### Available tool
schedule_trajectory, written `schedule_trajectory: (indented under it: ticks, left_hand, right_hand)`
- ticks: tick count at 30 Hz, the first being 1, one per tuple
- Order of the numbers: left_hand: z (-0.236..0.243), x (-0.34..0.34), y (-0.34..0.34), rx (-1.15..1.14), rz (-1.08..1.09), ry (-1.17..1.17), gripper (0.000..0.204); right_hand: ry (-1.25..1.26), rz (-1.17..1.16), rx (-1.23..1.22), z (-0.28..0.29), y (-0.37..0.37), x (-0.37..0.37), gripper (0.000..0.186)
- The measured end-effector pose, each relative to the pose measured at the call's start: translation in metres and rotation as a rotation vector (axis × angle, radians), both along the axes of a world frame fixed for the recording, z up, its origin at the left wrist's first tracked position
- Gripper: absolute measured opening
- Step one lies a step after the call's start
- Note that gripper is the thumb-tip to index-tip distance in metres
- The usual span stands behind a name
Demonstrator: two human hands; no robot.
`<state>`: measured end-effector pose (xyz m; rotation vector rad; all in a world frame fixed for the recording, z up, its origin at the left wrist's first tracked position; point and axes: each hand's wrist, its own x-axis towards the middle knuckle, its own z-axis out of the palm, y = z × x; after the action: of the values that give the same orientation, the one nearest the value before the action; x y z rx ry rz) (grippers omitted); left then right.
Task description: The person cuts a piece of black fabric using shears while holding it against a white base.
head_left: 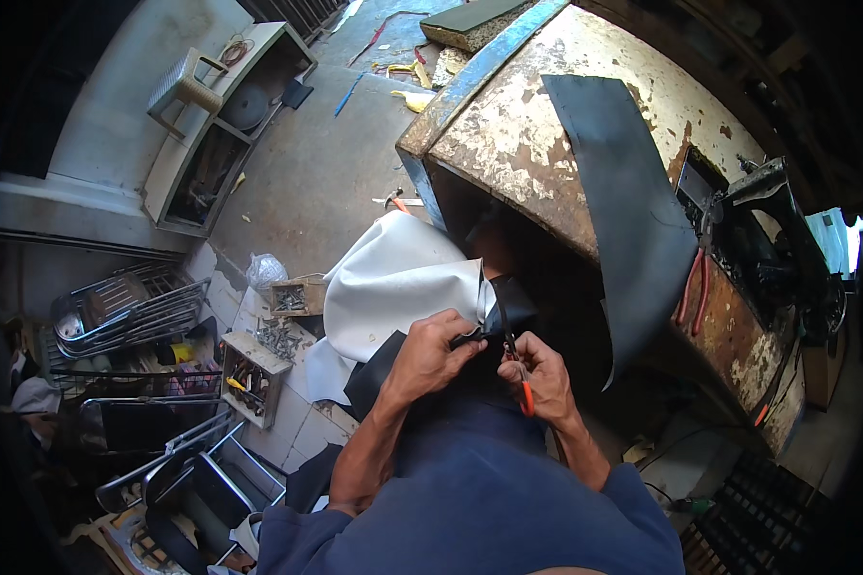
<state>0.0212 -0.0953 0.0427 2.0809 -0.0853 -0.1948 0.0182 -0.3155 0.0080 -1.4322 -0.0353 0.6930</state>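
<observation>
Over my lap lies a sheet of flexible material, like vinyl or leatherette, with a broad white side (398, 278) and a black side (374, 369). My left hand (431, 359) is closed on the sheet's folded edge, fingers pinched together. Close beside it, my right hand (539, 374) grips scissors with orange handles (526, 395). Their dark blades point away from me, against the black part of the sheet near my left fingertips. How far apart the blades are is hard to make out.
A worn workbench (508, 144) at the right carries a long black sheet (628, 182), red-handled pliers (697, 287) and a black sewing machine (767, 230). A hammer (396, 199) lies on the floor ahead. Left are wooden boxes of hardware (257, 379) and metal chair frames (125, 307).
</observation>
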Motion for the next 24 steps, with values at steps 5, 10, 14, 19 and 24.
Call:
schedule_trajectory:
  ticks: [5, 10, 14, 19, 24]
  left_hand:
    - [0.019, 0.002, 0.007, 0.079, -0.074, -0.002, 0.018]
    - [0.031, -0.005, 0.021, 0.116, 0.292, -0.230, 0.016]
    - [0.035, 0.000, 0.009, 0.074, 0.306, -0.108, 0.019]
    - [0.043, 0.006, -0.003, 0.302, 0.127, 0.022, 0.024]
    - [0.024, 0.023, 0.018, -0.138, 0.069, 0.029, 0.017]
  right_hand:
    - [-0.766, -0.035, -0.318, 0.033, 0.015, 0.042, 0.048]
    - [-0.359, -0.152, -0.260, 0.010, 0.002, 0.043, 0.037]
    - [-0.312, -0.204, -0.169, 0.014, 0.015, 0.043, 0.034]
    - [-0.338, -0.107, -0.134, 0.032, 0.012, 0.062, 0.035]
    - [-0.246, -0.153, -0.139, 0.015, 0.005, 0.072, 0.038]
